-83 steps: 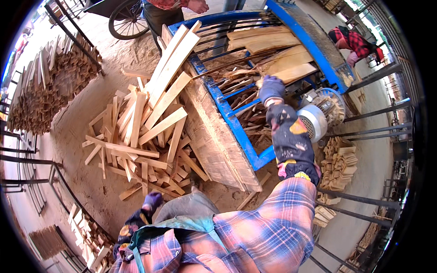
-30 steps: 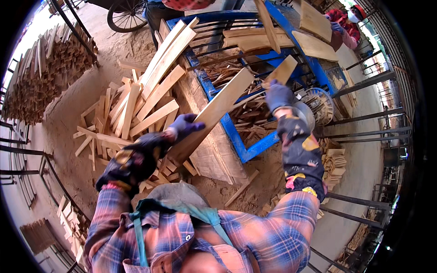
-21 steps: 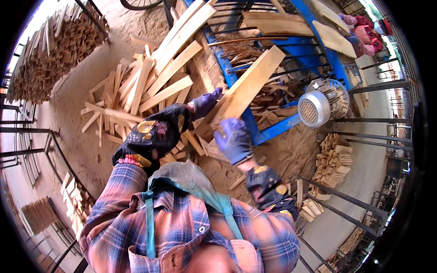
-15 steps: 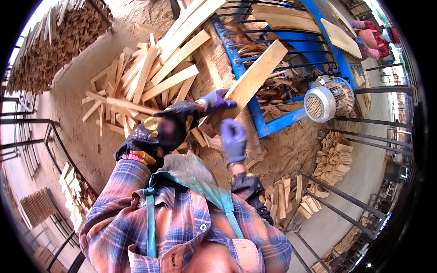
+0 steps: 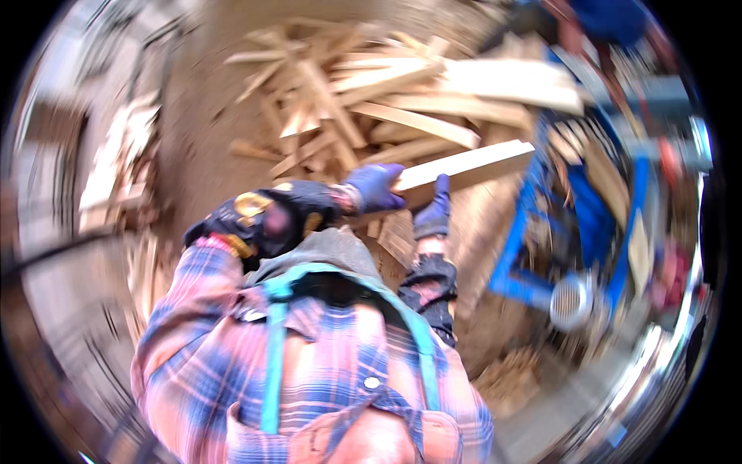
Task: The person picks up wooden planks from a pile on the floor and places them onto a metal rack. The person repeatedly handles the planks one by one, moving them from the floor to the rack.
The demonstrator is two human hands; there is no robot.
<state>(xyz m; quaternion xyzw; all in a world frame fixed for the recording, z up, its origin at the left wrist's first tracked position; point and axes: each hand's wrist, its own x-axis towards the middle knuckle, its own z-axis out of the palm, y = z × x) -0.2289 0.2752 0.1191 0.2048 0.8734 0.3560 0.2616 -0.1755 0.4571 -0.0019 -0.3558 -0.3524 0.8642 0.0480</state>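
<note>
A pale wooden board [image 5: 473, 168] slants up to the right in front of me, with one face lighter than the other. My left hand [image 5: 374, 188], in a purple glove, is closed around its near end. Against the lower side of the board, a little further along, rests my right hand [image 5: 433, 212], also gloved in purple. One of its digits points up along the wood, and the rest are partly hidden. Beyond the board lies a heap of loose wooden strips [image 5: 332, 100] on the ground.
To the right stands a blue metal frame [image 5: 506, 259] with wood scraps inside and a grey motor [image 5: 570, 301] at its near corner. A person in blue [image 5: 614, 19] is at the far right. Stacked wood [image 5: 124, 162] stands on the left. Much of the rim is blurred.
My view has swung to the right, so the heap is now straight ahead. The board has tilted flatter, and my right hand, apart from it before, is now against it.
</note>
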